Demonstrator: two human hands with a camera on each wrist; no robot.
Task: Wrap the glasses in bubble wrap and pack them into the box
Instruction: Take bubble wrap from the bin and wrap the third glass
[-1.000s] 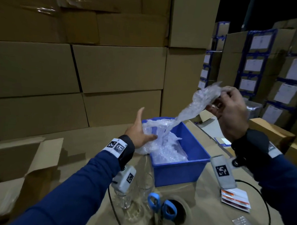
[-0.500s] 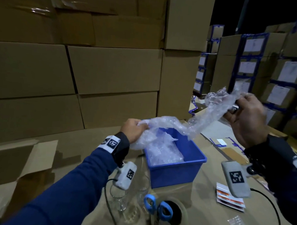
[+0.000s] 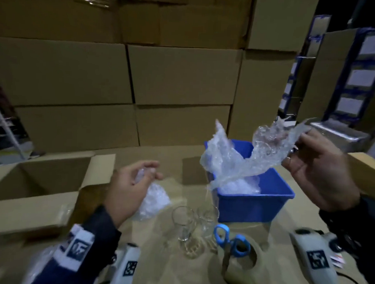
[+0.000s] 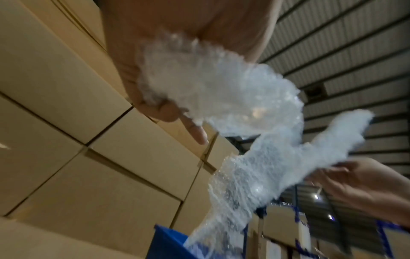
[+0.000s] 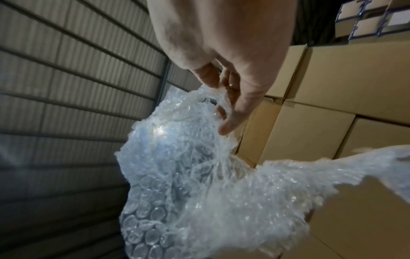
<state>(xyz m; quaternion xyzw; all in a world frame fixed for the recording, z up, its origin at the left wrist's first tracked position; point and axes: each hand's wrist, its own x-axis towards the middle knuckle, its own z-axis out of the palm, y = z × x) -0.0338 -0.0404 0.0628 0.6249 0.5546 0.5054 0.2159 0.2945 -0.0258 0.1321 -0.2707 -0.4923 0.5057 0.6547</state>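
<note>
Not far along yet, I think. The glasses [image 3: 192, 225] stand bare on the worktop [image 3: 175, 169], near the middle, just left of the blue bin [image 3: 254, 205]. At least 2 show; they're see-through & blurry, so can't count for sure. None has wrap on it.

The box [image 3: 32, 189] sits open on the left w/ its flaps out. The part of its inside that shows looks empty, so nothing packed so far.

Left hand [image 3: 127, 188] is curled round a small wad of wrap [image 3: 152, 200], held low, just left of the glasses. Right hand [image 3: 317, 172] is up on the right & pinches a long, crumpled sheet [image 3: 245, 156]; its other end hangs into the bin, where more wrap lies. The 2 pieces look apart, not joined.

So done: wrap is out & in both hands. Left to do: spread a piece, roll each glass in it, put each in the box.

Blue scissors [image 3: 232, 243] lie near, in a tape roll I think, too blurry to be sure.
</note>
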